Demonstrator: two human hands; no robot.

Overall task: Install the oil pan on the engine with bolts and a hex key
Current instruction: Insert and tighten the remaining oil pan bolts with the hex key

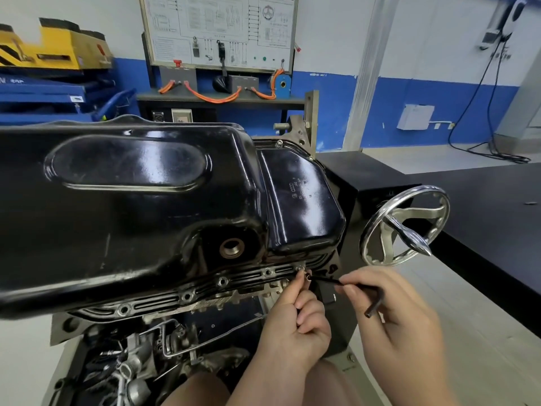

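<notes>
The black oil pan (146, 200) sits on top of the upside-down engine (164, 347) and fills most of the view. Its near flange (158, 301) runs along the bottom edge toward the right. Four flange bolts (222, 281) are already in their holes along that near edge, and there's another one at the far right corner.

The action is at the right end of the near flange. The left hand (301, 320) has its fingers curled, with the fingertips pinching a small silver bolt (307, 276) right at the flange. The right hand (398, 315) grips the black L-shaped hex key (351, 284). The long leg points at that bolt and the short leg hangs down past the fingers. I can't tell if the tip is actually seated in the bolt head, it's too small.

The open drain hole (232, 247) sits just above the flange. The stand's chrome handwheel (405, 227) is near the right hand, up and to the right. A black table (483, 206) runs along that side. A wiring training board (218, 30) with orange cables (210, 96) is at the back wall, and a yellow-and-blue lift (52, 63) is on the left.
</notes>
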